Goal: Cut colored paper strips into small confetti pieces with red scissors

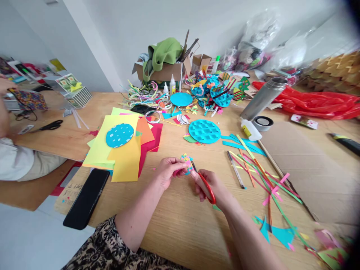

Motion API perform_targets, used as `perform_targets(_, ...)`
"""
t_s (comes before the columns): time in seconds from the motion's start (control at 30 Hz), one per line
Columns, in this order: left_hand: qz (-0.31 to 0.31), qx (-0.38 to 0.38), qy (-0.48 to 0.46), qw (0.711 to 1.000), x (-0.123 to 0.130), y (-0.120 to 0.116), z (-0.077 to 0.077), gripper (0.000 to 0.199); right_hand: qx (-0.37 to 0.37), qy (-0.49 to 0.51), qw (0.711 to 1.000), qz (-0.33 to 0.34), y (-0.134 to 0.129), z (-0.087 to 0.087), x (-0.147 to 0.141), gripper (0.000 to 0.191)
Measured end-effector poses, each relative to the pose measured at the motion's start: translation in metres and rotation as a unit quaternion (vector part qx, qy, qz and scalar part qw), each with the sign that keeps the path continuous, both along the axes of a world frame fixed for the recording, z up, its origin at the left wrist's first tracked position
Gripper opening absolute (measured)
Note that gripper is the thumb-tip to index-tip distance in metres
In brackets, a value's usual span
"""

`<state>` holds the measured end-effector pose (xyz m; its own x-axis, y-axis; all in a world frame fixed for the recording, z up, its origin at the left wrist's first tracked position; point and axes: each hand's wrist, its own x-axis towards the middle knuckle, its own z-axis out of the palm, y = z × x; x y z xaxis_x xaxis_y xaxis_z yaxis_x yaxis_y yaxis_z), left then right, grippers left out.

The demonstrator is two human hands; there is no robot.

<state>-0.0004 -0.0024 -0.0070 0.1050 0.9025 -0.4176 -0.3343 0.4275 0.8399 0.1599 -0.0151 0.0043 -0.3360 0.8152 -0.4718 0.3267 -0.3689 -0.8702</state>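
Note:
My left hand (168,171) pinches a small multicoloured paper cutout (186,159) with pink, yellow and blue patches, above the middle of the table. In my right hand (209,185) is a pair of scissors (209,190) with red handles; their dark blades point at the cutout's right edge, and whether they touch it I cannot tell. Just beyond my hands lies a blue paper disc (204,131) with a woven-looking surface. A second blue disc (119,135), with pale patches, rests on yellow paper (98,142) to the left.
A black phone (86,198) lies at the left table edge. Paper strips (264,172), a pen (236,169) and cardboard (312,168) lie right. Behind them lean a metal flask (264,98) and a glue bottle (251,129). Another person's sleeve (15,159) shows far left, near black scissors (51,125).

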Motion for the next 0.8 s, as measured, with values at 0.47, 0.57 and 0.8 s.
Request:
perform_targets(0.47, -0.023, -0.005, 0.049, 0.999, -0.0053, 0.0033, 0.0069, 0.014, -0.002, 0.017, 0.997, 0.071, -0.0009, 0.0048, 0.0044, 0.042)
perform_targets(0.57, -0.025, -0.006, 0.053, 0.998, -0.0046, 0.0030, 0.0076, 0.014, -0.005, 0.018, 0.997, 0.072, -0.0014, 0.0060, 0.0039, 0.043)
perform_targets(0.8, -0.036, -0.005, 0.069, 0.997, -0.0045, 0.0026, 0.0095, 0.014, -0.009, 0.008, 0.997, 0.075, -0.0018, 0.0072, 0.0035, 0.044)
